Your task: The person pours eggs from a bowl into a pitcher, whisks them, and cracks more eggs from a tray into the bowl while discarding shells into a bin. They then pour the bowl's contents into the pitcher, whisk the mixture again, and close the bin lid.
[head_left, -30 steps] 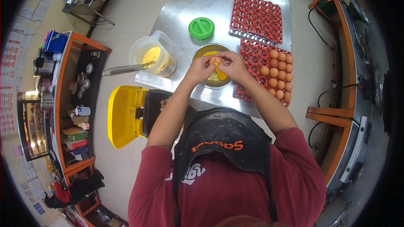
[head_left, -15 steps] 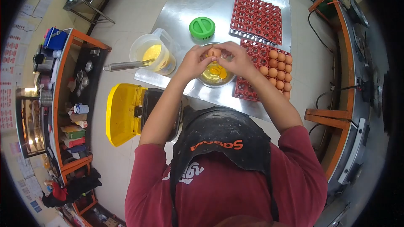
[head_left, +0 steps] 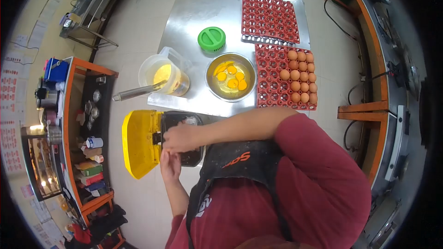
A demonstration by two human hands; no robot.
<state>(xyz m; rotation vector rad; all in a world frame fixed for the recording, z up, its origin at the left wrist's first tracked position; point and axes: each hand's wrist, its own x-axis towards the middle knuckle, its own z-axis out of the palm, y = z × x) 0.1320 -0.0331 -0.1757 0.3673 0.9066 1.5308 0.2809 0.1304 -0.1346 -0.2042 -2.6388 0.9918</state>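
Observation:
Both hands are over the black trash bin (head_left: 191,157), whose yellow lid (head_left: 136,145) stands flipped up. My right hand (head_left: 182,137) reaches across my body, its fingers curled and pointing down; what they hold, if anything, is hidden. Just below it, touching or nearly so, is my left hand (head_left: 170,165), fingers drawn together around a small orange-brown bit that looks like eggshell (head_left: 167,151). On the table, a steel bowl (head_left: 210,90) holds several cracked eggs with whole yolks (head_left: 232,84). Right of the bowl, a red egg tray (head_left: 265,74) carries several brown eggs (head_left: 295,74).
A clear pitcher (head_left: 145,71) of yellow liquid with a whisk (head_left: 138,92) in it stands at the steel table's (head_left: 198,4) left edge. A green lid (head_left: 211,39) lies behind the bowl. Stacked red trays (head_left: 270,18) sit farther back. An orange-framed shelf (head_left: 69,124) stands left.
Both hands have left the bowl, where they held a cracked egg above it, and moved left and down to the trash bin. The bowl's contents are now uncovered.

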